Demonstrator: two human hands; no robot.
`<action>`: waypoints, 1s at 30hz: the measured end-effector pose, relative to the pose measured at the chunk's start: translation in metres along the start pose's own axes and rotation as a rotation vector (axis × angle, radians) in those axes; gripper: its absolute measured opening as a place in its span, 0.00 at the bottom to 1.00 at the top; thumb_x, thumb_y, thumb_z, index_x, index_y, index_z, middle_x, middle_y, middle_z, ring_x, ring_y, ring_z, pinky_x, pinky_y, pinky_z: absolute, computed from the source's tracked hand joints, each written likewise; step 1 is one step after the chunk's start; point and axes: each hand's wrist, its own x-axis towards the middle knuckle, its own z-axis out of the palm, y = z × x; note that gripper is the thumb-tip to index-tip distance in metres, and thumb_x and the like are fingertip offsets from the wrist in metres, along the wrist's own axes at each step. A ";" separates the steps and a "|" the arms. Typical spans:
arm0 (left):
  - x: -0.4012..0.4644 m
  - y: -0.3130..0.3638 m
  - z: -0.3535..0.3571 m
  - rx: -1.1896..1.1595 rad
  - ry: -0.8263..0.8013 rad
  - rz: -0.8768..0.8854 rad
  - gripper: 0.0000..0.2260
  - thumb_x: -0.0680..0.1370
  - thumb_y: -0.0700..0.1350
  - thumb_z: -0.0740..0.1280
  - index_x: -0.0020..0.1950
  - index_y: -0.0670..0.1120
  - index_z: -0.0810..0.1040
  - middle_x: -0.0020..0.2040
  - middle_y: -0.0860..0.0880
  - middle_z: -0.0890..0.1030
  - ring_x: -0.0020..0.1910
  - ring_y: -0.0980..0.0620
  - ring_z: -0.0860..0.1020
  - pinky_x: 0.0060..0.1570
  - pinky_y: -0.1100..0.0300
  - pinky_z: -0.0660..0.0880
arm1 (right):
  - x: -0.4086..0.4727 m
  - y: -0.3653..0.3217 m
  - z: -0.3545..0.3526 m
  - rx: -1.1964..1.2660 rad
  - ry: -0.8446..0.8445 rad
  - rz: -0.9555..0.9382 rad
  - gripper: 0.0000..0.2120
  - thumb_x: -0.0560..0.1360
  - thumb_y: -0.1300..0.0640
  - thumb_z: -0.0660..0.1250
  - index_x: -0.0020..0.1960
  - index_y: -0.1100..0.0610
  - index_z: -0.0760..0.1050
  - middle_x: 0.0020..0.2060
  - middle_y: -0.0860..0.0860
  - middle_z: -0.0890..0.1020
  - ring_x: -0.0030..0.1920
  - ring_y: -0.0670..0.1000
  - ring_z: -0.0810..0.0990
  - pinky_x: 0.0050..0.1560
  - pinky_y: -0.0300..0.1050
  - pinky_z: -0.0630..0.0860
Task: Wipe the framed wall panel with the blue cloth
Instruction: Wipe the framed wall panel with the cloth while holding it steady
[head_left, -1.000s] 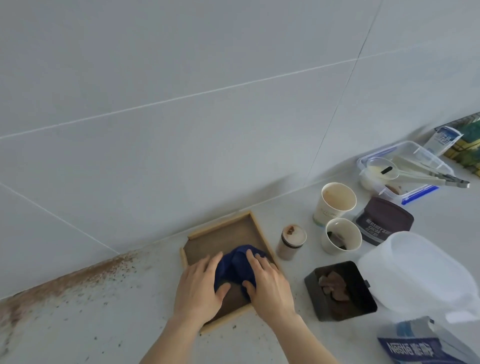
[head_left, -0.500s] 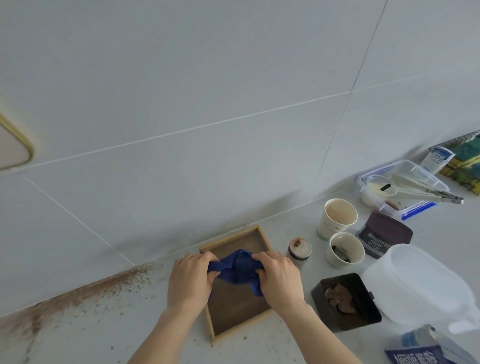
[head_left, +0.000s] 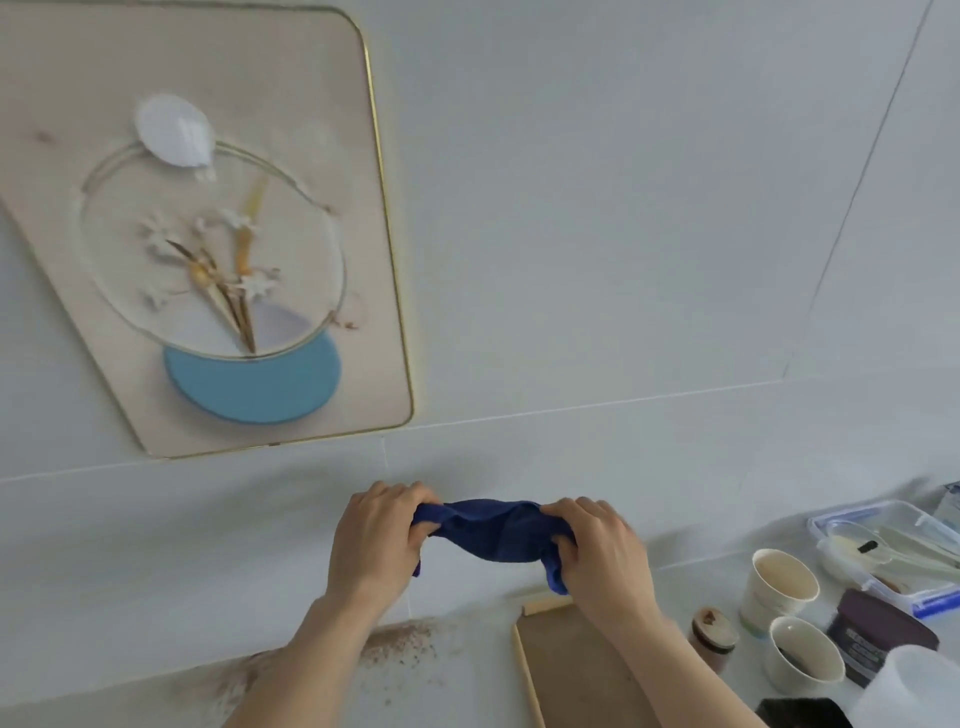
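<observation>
The framed wall panel (head_left: 218, 249), beige with a thin gold rim, dried flowers, a clear ring and a pale blue disc, hangs on the grey tiled wall at upper left. Below and to its right, both hands hold the dark blue cloth (head_left: 493, 530) stretched between them in the air in front of the wall. My left hand (head_left: 376, 540) grips its left end and my right hand (head_left: 600, 551) grips its right end. The cloth is well below the panel and does not touch it.
A wooden tray (head_left: 566, 670) lies on the counter under my right arm. To the right stand two paper cups (head_left: 784, 587), a small jar (head_left: 714, 634), a dark pouch (head_left: 878, 639), a clear lidded box (head_left: 888, 551) and a white jug (head_left: 914, 691). Brown crumbs (head_left: 400, 644) dust the wall base.
Both hands lifted the blue cloth off the wooden tray and pulled it taut in the air. The view swung up and left, bringing the framed panel into sight.
</observation>
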 end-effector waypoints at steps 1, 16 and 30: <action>-0.002 -0.010 -0.016 -0.002 0.028 0.002 0.04 0.81 0.47 0.68 0.52 0.54 0.82 0.43 0.57 0.82 0.50 0.50 0.78 0.47 0.61 0.66 | 0.004 -0.016 -0.002 0.005 0.005 -0.010 0.17 0.68 0.61 0.61 0.53 0.52 0.83 0.39 0.49 0.83 0.43 0.57 0.79 0.36 0.49 0.75; -0.024 -0.098 -0.168 -0.390 0.318 -0.153 0.13 0.78 0.46 0.73 0.60 0.55 0.77 0.49 0.59 0.84 0.48 0.55 0.81 0.47 0.58 0.76 | 0.037 -0.212 -0.028 0.966 -0.067 0.190 0.12 0.81 0.65 0.65 0.61 0.54 0.79 0.50 0.55 0.86 0.50 0.57 0.86 0.48 0.46 0.83; -0.001 -0.054 -0.169 -0.651 0.090 0.091 0.24 0.76 0.40 0.70 0.69 0.60 0.73 0.62 0.62 0.82 0.65 0.64 0.76 0.64 0.57 0.77 | 0.047 -0.238 -0.028 1.424 -0.204 0.274 0.10 0.80 0.63 0.69 0.62 0.58 0.79 0.54 0.62 0.87 0.56 0.61 0.86 0.51 0.55 0.86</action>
